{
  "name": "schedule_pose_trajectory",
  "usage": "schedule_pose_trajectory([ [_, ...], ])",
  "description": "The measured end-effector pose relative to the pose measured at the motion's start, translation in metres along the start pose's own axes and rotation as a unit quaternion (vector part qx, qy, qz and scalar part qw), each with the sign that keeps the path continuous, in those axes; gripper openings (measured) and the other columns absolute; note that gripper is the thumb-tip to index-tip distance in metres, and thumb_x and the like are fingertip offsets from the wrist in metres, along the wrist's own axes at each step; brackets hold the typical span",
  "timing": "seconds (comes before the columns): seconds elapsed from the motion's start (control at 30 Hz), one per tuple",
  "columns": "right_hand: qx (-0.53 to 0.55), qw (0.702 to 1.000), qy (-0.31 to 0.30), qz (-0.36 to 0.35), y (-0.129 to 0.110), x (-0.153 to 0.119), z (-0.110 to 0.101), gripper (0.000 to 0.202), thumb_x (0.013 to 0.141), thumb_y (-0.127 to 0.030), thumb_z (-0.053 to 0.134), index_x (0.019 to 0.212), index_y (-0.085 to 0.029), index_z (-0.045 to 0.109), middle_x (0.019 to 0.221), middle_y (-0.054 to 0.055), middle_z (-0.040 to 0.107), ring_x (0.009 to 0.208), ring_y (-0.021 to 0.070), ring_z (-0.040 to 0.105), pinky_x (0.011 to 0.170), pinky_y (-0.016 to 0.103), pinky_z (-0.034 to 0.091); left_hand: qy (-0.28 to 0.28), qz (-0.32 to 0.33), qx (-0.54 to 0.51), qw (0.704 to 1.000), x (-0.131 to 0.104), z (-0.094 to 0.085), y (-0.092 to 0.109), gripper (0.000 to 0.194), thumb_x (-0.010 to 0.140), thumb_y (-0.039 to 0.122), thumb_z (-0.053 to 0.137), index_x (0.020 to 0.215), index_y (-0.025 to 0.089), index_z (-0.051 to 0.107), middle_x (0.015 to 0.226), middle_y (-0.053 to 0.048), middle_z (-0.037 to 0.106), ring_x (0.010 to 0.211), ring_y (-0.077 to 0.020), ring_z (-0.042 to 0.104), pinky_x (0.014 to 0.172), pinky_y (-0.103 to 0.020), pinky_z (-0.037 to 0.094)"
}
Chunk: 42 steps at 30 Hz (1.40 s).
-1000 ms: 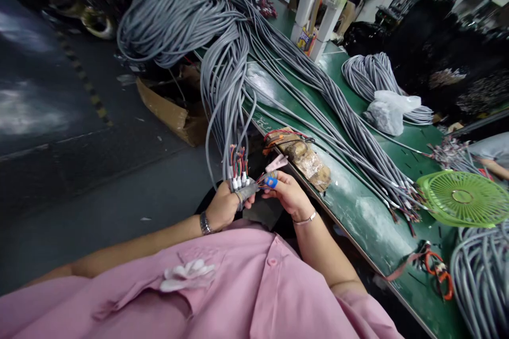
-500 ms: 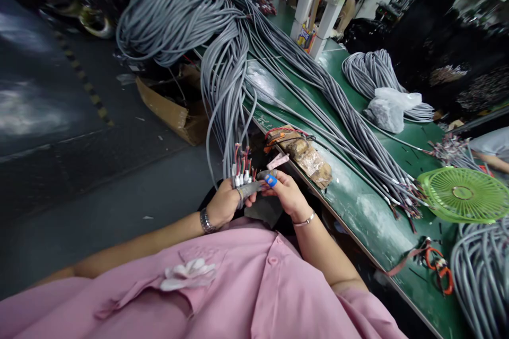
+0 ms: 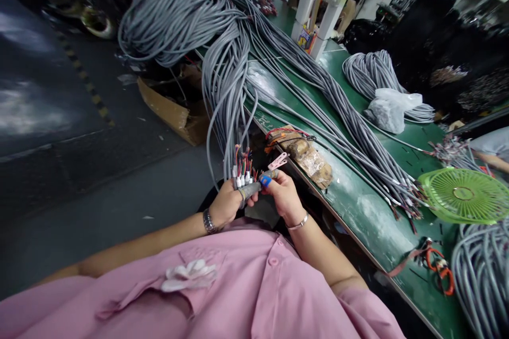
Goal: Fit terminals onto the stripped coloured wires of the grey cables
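My left hand (image 3: 227, 202), with a dark watch on its wrist, is closed around the ends of a bundle of grey cables (image 3: 227, 85) hanging off the table edge. Gray wrapping covers one of its fingers. Red, black and green wires (image 3: 243, 158) with white sleeves (image 3: 242, 177) stick up above it. Close beside it, my right hand (image 3: 283, 194) has blue tape on the thumb and gray wrapping on a finger. Its thumb and finger are pinched together at the wire ends; what lies between them is too small to make out. A pink clip (image 3: 278, 161) is just above the right hand.
On the green table (image 3: 369, 217) lie long grey cables (image 3: 338, 100), a taped block (image 3: 308, 159), a plastic bag (image 3: 392, 108), a green fan (image 3: 463, 194) and orange-handled scissors (image 3: 439, 270). A cardboard box (image 3: 175, 111) stands below the table. Another person's arm (image 3: 493, 161) shows at right.
My right hand has shifted slightly left and down, its blue-taped thumb now nearer my left hand. The pink clip shows more fully. The left hand has barely moved.
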State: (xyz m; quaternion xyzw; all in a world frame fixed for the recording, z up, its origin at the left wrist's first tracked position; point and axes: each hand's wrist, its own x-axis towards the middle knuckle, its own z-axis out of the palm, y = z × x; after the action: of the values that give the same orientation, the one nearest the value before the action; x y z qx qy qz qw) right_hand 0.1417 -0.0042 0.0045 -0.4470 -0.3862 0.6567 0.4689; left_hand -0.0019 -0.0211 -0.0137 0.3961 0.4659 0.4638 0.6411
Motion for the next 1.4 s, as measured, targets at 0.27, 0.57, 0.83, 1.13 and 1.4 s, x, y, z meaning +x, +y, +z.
schedule_pose_trajectory([
  [0.27,0.013,1.0,-0.007,0.022,0.001,-0.002,0.002,0.024,0.073,-0.038,0.074,0.08,-0.019,0.059,0.06,-0.005,0.059,0.05,0.0082,0.05,0.053,0.022,0.039,0.015,0.018,-0.017,1.0,0.0,0.001,0.002,0.021,0.075,0.028,0.066,0.06,0.014,0.061,0.054,-0.001,0.06,0.045,-0.0107,0.051,0.045,-0.023,0.039],
  [0.57,0.017,0.999,0.043,0.013,0.007,0.003,0.004,0.02,0.07,-0.032,0.074,0.073,-0.018,0.06,0.059,-0.005,0.057,0.052,0.0083,0.048,0.054,0.023,0.04,0.038,0.011,-0.029,0.999,0.0,0.002,0.004,0.02,0.074,0.029,0.067,0.063,0.015,0.061,0.054,0.0,0.061,0.045,-0.0107,0.052,0.045,-0.023,0.039],
  [0.83,0.054,0.996,0.066,0.005,0.013,0.005,0.007,0.013,0.069,-0.025,0.071,0.072,-0.018,0.061,0.059,-0.005,0.053,0.053,0.0083,0.046,0.054,0.023,0.039,0.078,-0.006,-0.071,0.994,0.004,0.001,0.007,0.017,0.071,0.03,0.07,0.067,0.014,0.062,0.057,0.0,0.062,0.044,-0.0099,0.052,0.043,-0.021,0.038],
  [1.13,0.064,0.995,0.07,0.011,0.012,0.009,0.01,0.013,0.068,-0.023,0.069,0.068,-0.017,0.057,0.056,-0.006,0.051,0.051,0.0078,0.043,0.053,0.022,0.036,0.065,-0.009,-0.057,0.996,0.002,0.001,0.007,0.017,0.072,0.028,0.068,0.065,0.013,0.062,0.055,-0.001,0.061,0.044,-0.0098,0.052,0.042,-0.02,0.038],
  [1.4,0.157,0.987,0.025,0.035,0.016,0.006,-0.002,0.022,0.076,-0.04,0.067,0.079,-0.019,0.061,0.068,-0.003,0.056,0.057,0.0093,0.047,0.057,0.023,0.044,0.076,-0.008,-0.12,0.99,0.001,0.001,0.014,0.019,0.071,0.031,0.07,0.068,0.014,0.063,0.054,0.001,0.06,0.043,-0.0092,0.051,0.042,-0.02,0.039],
])
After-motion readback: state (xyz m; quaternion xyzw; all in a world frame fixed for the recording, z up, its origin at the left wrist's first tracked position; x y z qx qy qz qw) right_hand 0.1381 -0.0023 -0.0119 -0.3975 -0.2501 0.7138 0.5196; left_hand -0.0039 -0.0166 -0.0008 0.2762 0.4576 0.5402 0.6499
